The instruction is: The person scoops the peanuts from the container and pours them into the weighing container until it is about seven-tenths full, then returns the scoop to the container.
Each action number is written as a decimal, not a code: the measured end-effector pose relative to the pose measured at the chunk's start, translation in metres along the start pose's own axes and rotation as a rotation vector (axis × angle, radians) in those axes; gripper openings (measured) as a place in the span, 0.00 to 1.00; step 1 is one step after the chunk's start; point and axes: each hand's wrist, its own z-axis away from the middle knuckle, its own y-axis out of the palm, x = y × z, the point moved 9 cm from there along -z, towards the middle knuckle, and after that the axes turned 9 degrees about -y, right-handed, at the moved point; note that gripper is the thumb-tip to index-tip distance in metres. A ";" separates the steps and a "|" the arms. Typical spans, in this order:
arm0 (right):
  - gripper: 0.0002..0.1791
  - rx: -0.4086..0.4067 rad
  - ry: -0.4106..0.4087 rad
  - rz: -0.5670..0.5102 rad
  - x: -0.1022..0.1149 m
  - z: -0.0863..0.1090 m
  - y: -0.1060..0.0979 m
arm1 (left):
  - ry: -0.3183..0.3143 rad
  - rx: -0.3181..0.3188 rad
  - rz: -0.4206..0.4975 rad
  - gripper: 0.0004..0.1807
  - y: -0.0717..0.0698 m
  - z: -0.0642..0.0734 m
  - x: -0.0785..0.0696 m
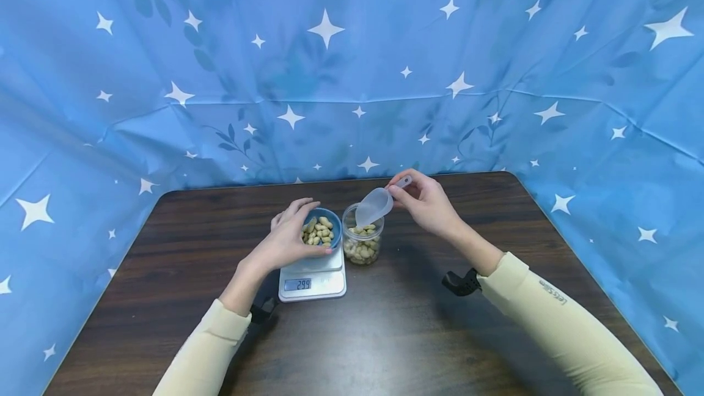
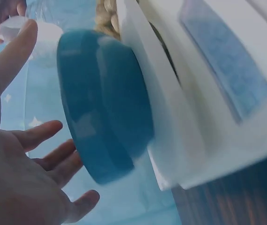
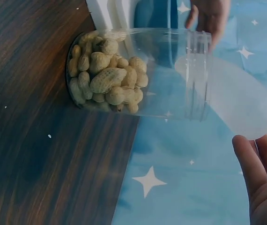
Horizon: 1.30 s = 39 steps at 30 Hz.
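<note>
A blue bowl (image 1: 338,229) of peanuts (image 1: 319,232) in their shells sits on a white digital kitchen scale (image 1: 326,286). Around its left side my left hand (image 1: 285,238) is spread, thumb near the front rim and fingertips at the back. In the left wrist view those fingers are apart and loosely extended beside the bowl's wall. My right hand (image 1: 431,203) pinches the handle of a translucent plastic scoop (image 1: 374,205), tilted down with its lip inside the mouth of a clear jar (image 3: 164,101). Peanuts (image 3: 110,79) fill the jar's lower part.
The jar stands just right of the bowl and scale on a dark wood-grain table (image 1: 209,231). The scale's display (image 1: 297,285) shows digits like 299. Behind the table hangs a blue curtain (image 1: 385,66) with white stars. A black strap (image 1: 461,283) hangs at the right wrist.
</note>
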 end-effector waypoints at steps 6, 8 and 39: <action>0.08 0.042 -0.025 0.170 0.003 -0.002 0.005 | 0.091 -0.004 -0.005 0.52 0.009 -0.008 -0.021; 0.07 0.057 -0.039 0.218 0.006 -0.003 0.007 | 0.105 0.001 -0.002 0.52 0.013 -0.011 -0.025; 0.04 0.394 -0.199 0.608 0.041 -0.015 0.062 | 0.112 0.083 0.014 0.49 0.041 -0.032 -0.042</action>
